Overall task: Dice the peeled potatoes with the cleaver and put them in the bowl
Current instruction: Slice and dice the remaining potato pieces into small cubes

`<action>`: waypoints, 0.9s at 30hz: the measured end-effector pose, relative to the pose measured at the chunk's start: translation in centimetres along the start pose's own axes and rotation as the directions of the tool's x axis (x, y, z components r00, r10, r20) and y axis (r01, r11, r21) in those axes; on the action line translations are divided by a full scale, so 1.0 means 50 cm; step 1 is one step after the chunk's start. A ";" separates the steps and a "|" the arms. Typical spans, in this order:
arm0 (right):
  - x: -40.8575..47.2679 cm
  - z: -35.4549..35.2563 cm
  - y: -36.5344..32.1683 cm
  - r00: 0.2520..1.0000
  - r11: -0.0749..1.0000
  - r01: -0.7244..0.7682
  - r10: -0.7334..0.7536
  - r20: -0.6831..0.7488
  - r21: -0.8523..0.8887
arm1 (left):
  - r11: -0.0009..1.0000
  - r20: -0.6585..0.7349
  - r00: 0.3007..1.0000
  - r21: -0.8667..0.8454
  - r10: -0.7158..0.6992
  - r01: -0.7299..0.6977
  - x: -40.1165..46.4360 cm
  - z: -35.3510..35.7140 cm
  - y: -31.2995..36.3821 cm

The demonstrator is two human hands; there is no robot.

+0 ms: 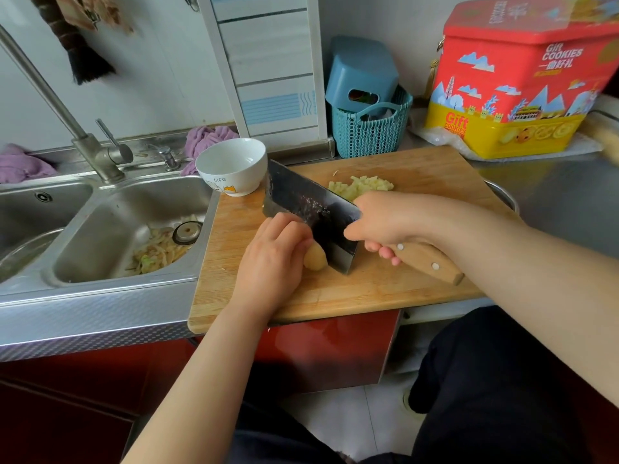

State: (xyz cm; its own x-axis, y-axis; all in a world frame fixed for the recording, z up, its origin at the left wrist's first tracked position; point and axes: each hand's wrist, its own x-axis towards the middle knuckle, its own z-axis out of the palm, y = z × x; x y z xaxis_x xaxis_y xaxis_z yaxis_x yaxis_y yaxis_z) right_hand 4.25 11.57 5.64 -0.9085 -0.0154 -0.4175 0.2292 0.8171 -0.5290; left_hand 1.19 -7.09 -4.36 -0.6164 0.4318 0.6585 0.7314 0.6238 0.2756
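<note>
The steel worktop (pixel 552 195) runs from the double sink (pixel 100 236) on the left across to a big red-and-yellow cookie tin (pixel 516 78) at the far right. Vegetable scraps (pixel 157 252) lie around the sink drain. A wooden cutting board (pixel 385 289) sits on the worktop with its long side running left to right, its near edge hanging a little past the front.

The cleaver (pixel 311 212) stands on its edge across the middle of the board, its long axis slanting from the far left, near the bowl, to the near right, where the wooden handle (pixel 432 262) points towards the person. The right hand (pixel 385 222) is wrapped round the handle just behind the blade, knuckles up, fingertips showing underneath, forearm coming in from the right.

The left hand (pixel 274 256) arches over the peeled potato (pixel 315 257), fingers curled down onto it and pressed close against the flat of the blade (only the pale rounded near end of the potato shows beside the hand).

A white bowl (pixel 231 165) stands upright at the board's far left corner; nothing shows inside it from here. A heap of diced potato (pixel 361 187) lies on the far part of the board, just beyond the right hand.

A teal woven basket (pixel 368 135) stands behind the board, against the wall.
</note>
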 end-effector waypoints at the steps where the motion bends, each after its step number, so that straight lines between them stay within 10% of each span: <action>1: 0.000 0.001 0.002 1.000 1.000 0.002 -0.002 -0.001 0.002 | 1.000 -0.001 1.000 -0.001 0.002 -0.002 0.000 0.000 -0.001; 8: -0.019 0.023 -0.010 0.983 0.983 0.176 -0.178 0.047 0.045 | 1.000 0.005 1.000 0.014 0.010 -0.010 0.000 0.000 0.000; 27: 0.001 0.007 0.003 0.993 0.956 0.003 -0.039 0.113 0.295 | 1.000 -0.022 1.000 0.012 0.014 -0.014 -0.004 0.001 -0.005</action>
State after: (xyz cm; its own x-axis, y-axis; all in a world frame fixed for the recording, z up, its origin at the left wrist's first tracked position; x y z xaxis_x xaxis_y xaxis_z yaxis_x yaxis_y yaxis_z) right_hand 4.38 11.51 5.27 -0.8712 -0.1122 -0.4779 0.3189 0.6107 -0.7248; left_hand 1.12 -7.30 -4.59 -0.5998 0.4263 0.6772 0.7363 0.6254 0.2584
